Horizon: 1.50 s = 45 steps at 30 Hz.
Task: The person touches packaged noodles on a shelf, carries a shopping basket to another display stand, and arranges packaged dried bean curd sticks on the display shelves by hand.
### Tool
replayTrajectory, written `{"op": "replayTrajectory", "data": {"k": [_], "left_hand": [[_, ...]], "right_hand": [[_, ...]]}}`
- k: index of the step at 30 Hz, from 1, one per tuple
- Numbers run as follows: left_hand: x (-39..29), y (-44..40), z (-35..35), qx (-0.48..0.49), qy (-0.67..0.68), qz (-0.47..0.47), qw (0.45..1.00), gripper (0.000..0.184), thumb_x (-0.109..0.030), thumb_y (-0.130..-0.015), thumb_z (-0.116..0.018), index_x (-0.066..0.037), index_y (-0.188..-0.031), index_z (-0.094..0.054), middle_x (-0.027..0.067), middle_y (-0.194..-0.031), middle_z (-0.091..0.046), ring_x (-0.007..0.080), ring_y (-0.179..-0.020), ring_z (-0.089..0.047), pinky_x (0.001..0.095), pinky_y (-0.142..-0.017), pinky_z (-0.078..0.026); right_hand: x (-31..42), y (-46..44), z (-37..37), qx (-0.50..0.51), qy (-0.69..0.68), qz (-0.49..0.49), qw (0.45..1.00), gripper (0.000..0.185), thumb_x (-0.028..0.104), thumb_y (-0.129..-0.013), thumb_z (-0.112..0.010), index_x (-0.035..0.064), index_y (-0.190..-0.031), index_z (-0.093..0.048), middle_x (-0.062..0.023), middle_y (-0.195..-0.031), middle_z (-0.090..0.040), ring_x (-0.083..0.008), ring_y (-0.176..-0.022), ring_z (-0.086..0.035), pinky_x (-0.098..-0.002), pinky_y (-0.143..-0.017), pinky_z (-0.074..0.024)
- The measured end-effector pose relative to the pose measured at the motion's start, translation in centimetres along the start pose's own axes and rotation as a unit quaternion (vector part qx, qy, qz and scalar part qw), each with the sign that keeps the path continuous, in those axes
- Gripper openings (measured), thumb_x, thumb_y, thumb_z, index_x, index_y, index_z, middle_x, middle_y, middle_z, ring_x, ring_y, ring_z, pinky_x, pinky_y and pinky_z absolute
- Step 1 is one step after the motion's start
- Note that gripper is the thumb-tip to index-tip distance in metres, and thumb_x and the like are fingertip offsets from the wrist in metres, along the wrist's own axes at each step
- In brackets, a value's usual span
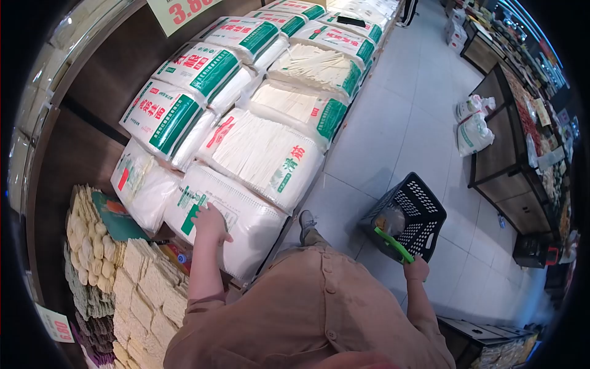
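Observation:
My left hand [211, 222] rests on a white plastic package with green print [252, 224] at the near end of the shelf. Its fingers are spread on the wrapping. At the right, my right hand [416, 269] is closed around the green handle [394, 244] of a black shopping basket [424, 203]. Something in a clear plastic bag [390, 220] lies inside the basket. Beyond my left hand is an open-topped pack of white noodles [258, 154], with more packs of noodles behind it.
Stacked noodle bags [163, 117] stand along the left. Bundled dried noodles [147, 295] fill the lower left. Across the tiled floor [375, 135], a display stand [498, 141] has white bags [473, 135] beside it. Part of a person's legs [407, 12] shows at the top.

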<state>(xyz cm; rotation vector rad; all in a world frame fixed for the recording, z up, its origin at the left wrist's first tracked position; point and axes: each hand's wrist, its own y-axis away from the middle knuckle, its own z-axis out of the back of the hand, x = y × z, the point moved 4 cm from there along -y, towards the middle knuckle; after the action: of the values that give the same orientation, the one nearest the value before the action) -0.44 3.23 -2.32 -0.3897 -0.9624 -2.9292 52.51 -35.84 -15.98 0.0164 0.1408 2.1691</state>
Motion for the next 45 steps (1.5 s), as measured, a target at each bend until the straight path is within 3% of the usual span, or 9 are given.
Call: {"op": "replayTrajectory", "data": {"k": [29,32,35,45], "left_hand": [[-0.2,-1.1,0.0,-0.011,-0.014,0.008,1.000,0.136,-0.034,-0.046,-0.097,0.015,-0.145,-0.018,0.0365,-0.139,-0.042,0.0425,-0.127,-0.048,0.0496,-0.106,-0.039],[-0.3,-1.5,-0.1,0.015,-0.005,0.003,1.000,0.135,-0.036,-0.048,-0.097,0.014,-0.147,-0.018,0.0384,-0.144,-0.035,0.0467,-0.132,-0.042,0.0549,-0.109,-0.033],[-0.3,-1.6,-0.4,-0.007,-0.031,0.001,1.000,0.137,-0.037,-0.047,-0.097,0.016,-0.145,-0.018,0.0389,-0.141,-0.038,0.0440,-0.129,-0.046,0.0508,-0.106,-0.038],[-0.5,-0.5,0.7,-0.001,-0.019,0.000,1.000,0.135,-0.036,-0.046,-0.097,0.017,-0.144,-0.020,0.0397,-0.140,-0.038,0.0473,-0.132,-0.042,0.0541,-0.109,-0.034]], "right_hand": [[-0.1,0.0,-0.3,-0.029,-0.002,0.020,0.999,0.031,0.036,-0.072,-0.074,0.0097,-0.071,-0.059,-0.0142,-0.069,-0.064,-0.0365,-0.067,-0.064,-0.0477,-0.061,-0.0512],[-0.1,0.1,-0.4,-0.029,0.002,0.025,0.999,0.031,0.035,-0.073,-0.074,0.0091,-0.071,-0.058,-0.0145,-0.069,-0.064,-0.0373,-0.067,-0.064,-0.0484,-0.061,-0.0510],[-0.2,0.0,-0.7,-0.029,0.004,0.020,0.999,0.030,0.034,-0.073,-0.073,0.0085,-0.070,-0.057,-0.0146,-0.068,-0.064,-0.0379,-0.067,-0.064,-0.0492,-0.062,-0.0509],[0.2,0.0,0.2,0.006,0.004,-0.007,1.000,0.024,0.032,-0.074,-0.070,0.0084,-0.074,-0.064,-0.0165,-0.073,-0.067,-0.0384,-0.072,-0.066,-0.0489,-0.065,-0.0522]]}}
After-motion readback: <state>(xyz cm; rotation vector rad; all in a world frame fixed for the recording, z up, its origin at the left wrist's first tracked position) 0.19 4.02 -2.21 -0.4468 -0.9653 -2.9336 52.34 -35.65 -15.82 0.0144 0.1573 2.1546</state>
